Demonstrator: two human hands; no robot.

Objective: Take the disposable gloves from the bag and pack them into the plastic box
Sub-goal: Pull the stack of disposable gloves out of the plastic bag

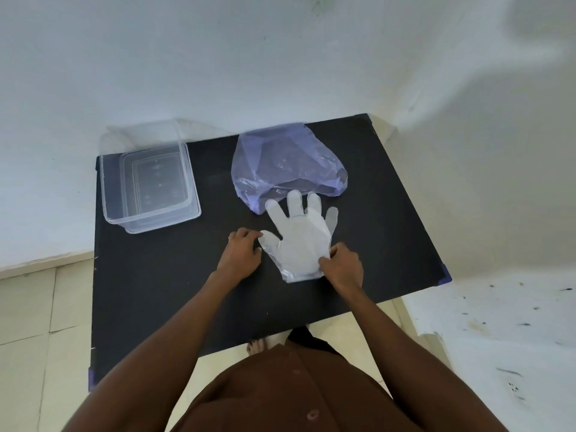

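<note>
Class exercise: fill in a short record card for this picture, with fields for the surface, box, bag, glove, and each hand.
surface: black table
box: clear plastic box, far left, no gloves inside
bag: bluish bag, far centre, mouth toward the person
glove: glove flat on table, fingers pointing to bag
left hand: left hand at glove's thumb
right hand: right hand pinching glove's cuff-side edge

table top (162, 291) showing as matt black, smooth board | plastic box (149, 179) looking clear, glossy hard plastic | bag (280, 163) appearing as thin, translucent bluish film, crinkled and shiny | glove (299, 241) lying as cloudy, thin plastic film, faintly wrinkled | wall (218, 57) reading as matt white paint | shirt (296, 394) looking like brown matt cloth
</note>
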